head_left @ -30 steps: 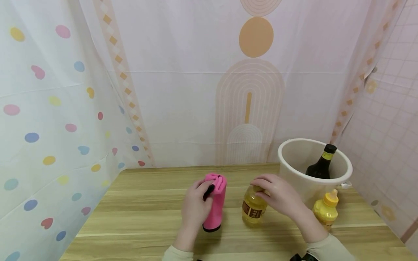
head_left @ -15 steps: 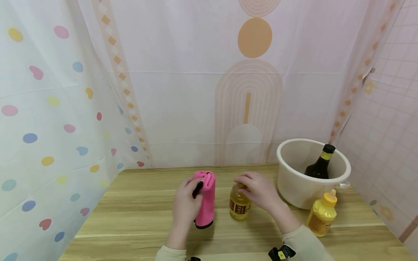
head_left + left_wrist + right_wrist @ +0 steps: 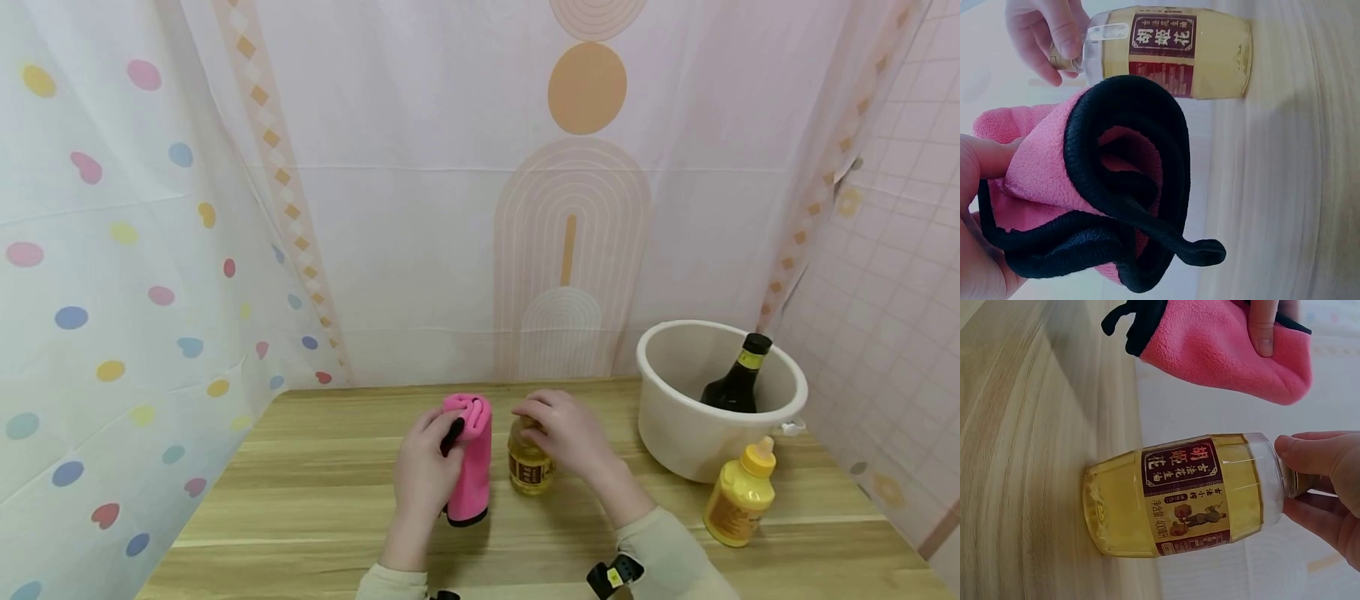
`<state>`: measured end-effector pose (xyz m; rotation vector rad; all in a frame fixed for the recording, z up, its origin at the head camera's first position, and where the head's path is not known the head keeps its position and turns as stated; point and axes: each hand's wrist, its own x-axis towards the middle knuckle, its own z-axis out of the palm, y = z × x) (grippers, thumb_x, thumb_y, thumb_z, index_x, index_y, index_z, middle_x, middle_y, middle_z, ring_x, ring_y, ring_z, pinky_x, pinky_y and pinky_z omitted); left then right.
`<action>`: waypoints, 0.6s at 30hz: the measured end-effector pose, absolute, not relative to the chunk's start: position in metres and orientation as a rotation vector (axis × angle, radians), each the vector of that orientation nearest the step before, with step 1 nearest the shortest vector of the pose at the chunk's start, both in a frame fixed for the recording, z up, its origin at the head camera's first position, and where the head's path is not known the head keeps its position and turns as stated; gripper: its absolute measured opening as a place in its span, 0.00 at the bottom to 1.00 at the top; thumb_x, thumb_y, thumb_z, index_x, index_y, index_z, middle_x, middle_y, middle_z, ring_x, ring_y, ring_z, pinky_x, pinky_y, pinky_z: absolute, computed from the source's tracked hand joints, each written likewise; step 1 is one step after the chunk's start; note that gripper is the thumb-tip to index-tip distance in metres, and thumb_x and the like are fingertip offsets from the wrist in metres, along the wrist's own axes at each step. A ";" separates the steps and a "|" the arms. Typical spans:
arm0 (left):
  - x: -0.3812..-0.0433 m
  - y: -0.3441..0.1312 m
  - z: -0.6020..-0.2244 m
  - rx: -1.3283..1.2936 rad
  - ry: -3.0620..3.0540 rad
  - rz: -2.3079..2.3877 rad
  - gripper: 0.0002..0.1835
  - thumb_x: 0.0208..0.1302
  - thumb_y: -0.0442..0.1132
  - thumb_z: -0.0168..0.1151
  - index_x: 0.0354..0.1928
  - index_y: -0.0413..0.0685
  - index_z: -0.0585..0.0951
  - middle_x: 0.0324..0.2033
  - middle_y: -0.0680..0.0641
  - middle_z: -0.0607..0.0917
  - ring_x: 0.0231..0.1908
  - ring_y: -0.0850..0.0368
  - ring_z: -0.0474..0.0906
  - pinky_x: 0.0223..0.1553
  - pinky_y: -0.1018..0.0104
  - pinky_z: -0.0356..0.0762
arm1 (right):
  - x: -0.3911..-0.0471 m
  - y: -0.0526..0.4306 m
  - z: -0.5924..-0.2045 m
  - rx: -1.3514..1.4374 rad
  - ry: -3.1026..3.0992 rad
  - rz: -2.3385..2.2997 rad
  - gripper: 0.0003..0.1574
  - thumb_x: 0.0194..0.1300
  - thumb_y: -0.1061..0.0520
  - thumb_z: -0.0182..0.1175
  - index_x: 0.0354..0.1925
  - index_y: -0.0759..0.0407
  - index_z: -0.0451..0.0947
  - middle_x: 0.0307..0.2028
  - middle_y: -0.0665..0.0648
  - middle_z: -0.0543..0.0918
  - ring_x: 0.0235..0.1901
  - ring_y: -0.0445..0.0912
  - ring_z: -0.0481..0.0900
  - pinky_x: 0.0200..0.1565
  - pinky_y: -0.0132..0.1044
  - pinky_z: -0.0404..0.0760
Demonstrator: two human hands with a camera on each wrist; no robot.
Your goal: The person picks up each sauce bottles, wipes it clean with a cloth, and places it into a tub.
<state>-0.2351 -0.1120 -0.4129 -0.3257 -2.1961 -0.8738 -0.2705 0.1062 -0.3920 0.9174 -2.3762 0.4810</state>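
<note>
My left hand [image 3: 427, 471] grips the upper part of a rolled pink towel [image 3: 471, 479] with black edging, held upright. A black hanging loop [image 3: 1204, 252] sticks out of the towel's lower end in the left wrist view. My right hand [image 3: 566, 437] pinches the neck and cap of a cooking oil bottle [image 3: 529, 471], just right of the towel and apart from it. Golden oil and a dark red label [image 3: 1182, 464] show in the right wrist view. The bottle is nearly upright; whether its base touches the table I cannot tell.
At the right, a white bucket [image 3: 667, 433] holds a dark bottle [image 3: 735, 387] with a black cap, leaning inside. A yellow squeeze bottle [image 3: 738, 500] stands in front of the bucket. Curtains [image 3: 405, 250] close off the back and sides of the wooden table [image 3: 322, 483].
My right hand has carried the oil bottle leftward, closer to the towel. My left hand moved slightly left with the towel, then stayed nearly still. The squeeze bottle is now fully uncovered.
</note>
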 end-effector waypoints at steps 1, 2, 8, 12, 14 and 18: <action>-0.236 -0.112 -0.413 -0.321 -2.200 -0.874 0.21 0.46 0.21 0.70 0.45 0.42 0.87 0.42 0.42 0.84 0.41 0.42 0.83 0.39 0.49 0.82 | -0.271 0.105 -0.392 0.913 -2.379 0.486 0.18 0.55 0.60 0.74 0.46 0.54 0.85 0.44 0.53 0.84 0.46 0.50 0.81 0.47 0.44 0.81; -0.236 -0.112 -0.414 -0.319 -2.204 -0.876 0.21 0.46 0.21 0.70 0.45 0.43 0.87 0.42 0.42 0.84 0.41 0.42 0.83 0.39 0.49 0.82 | -0.271 0.105 -0.392 0.911 -2.383 0.494 0.18 0.55 0.60 0.74 0.46 0.54 0.85 0.45 0.53 0.84 0.47 0.50 0.81 0.48 0.44 0.80; -0.239 -0.114 -0.417 -0.286 -2.231 -0.880 0.22 0.47 0.22 0.69 0.46 0.44 0.87 0.44 0.42 0.84 0.42 0.42 0.83 0.38 0.48 0.82 | -0.271 0.107 -0.393 0.849 -2.447 0.666 0.23 0.55 0.60 0.74 0.50 0.56 0.83 0.48 0.56 0.83 0.49 0.52 0.81 0.51 0.48 0.79; -0.240 -0.114 -0.419 -0.274 -2.240 -0.867 0.22 0.47 0.22 0.70 0.46 0.45 0.87 0.43 0.43 0.84 0.42 0.42 0.83 0.36 0.48 0.82 | -0.270 0.114 -0.395 0.774 -2.449 0.889 0.26 0.55 0.61 0.74 0.53 0.57 0.82 0.50 0.57 0.82 0.49 0.52 0.81 0.51 0.47 0.79; -0.240 -0.114 -0.419 -0.279 -2.239 -0.860 0.22 0.46 0.23 0.71 0.46 0.45 0.87 0.43 0.43 0.84 0.42 0.42 0.83 0.36 0.48 0.82 | -0.271 0.117 -0.399 0.758 -2.427 0.942 0.27 0.55 0.62 0.74 0.54 0.57 0.81 0.50 0.56 0.82 0.49 0.52 0.81 0.50 0.46 0.80; -0.240 -0.113 -0.420 -0.292 -2.240 -0.854 0.22 0.46 0.23 0.71 0.46 0.44 0.87 0.43 0.43 0.84 0.42 0.43 0.83 0.36 0.49 0.82 | -0.272 0.121 -0.408 0.743 -2.380 1.033 0.27 0.54 0.63 0.74 0.53 0.59 0.81 0.50 0.56 0.83 0.48 0.51 0.81 0.49 0.44 0.81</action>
